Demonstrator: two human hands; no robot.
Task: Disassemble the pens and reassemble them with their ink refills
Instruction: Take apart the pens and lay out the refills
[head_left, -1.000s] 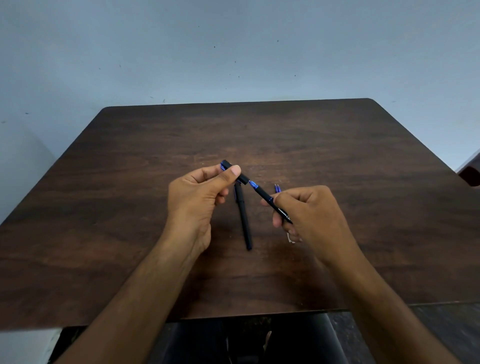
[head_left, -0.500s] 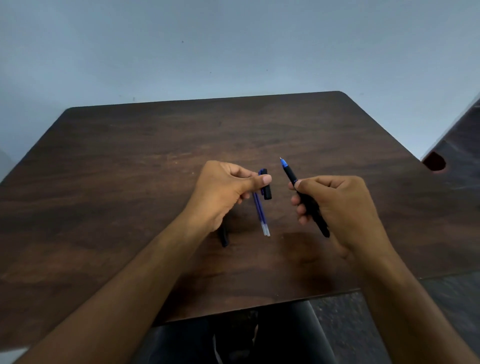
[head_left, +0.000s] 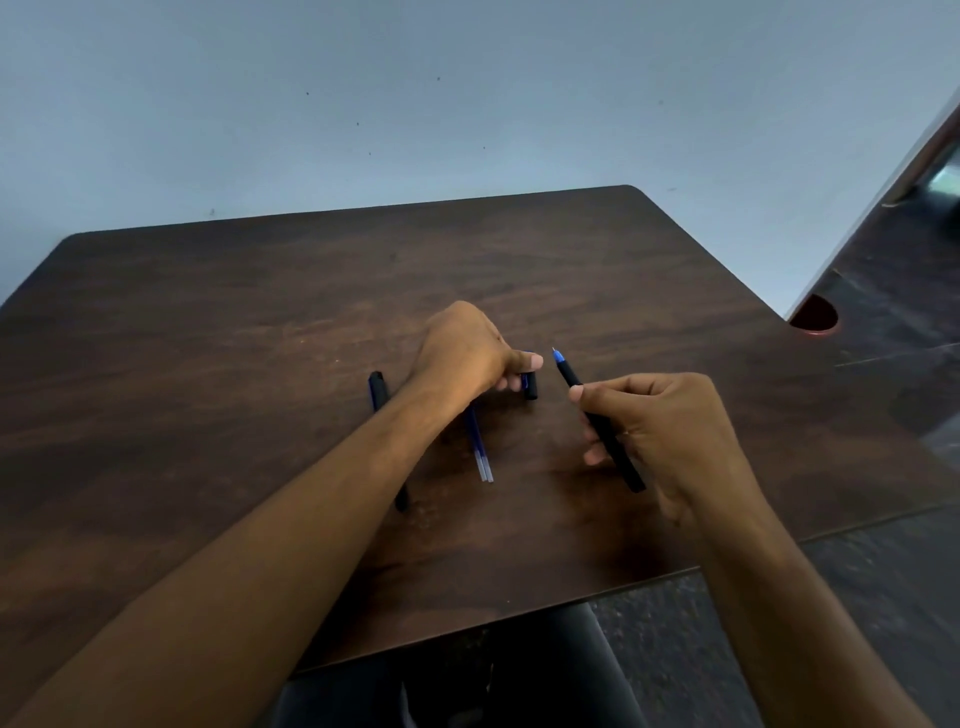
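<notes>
My right hand (head_left: 670, 431) holds an uncapped black pen (head_left: 602, 426) above the table, its blue tip pointing up and away. My left hand (head_left: 467, 353) is closed on the black pen cap (head_left: 530, 387), low over the dark wooden table (head_left: 208, 364) near the middle. Blue ink refills (head_left: 480, 452) lie on the table just below the left hand, partly hidden by my wrist. A second black pen (head_left: 378, 389) lies to the left, its middle hidden under my left forearm.
The table's right edge runs close to my right hand, with dark floor beyond. A reddish round object (head_left: 815, 314) sits on the floor at the right. A pale wall stands behind the table.
The cap came off the pen and the hands moved apart. My left hand has dropped lower toward the table with the cap. The camera has swung to the right.
</notes>
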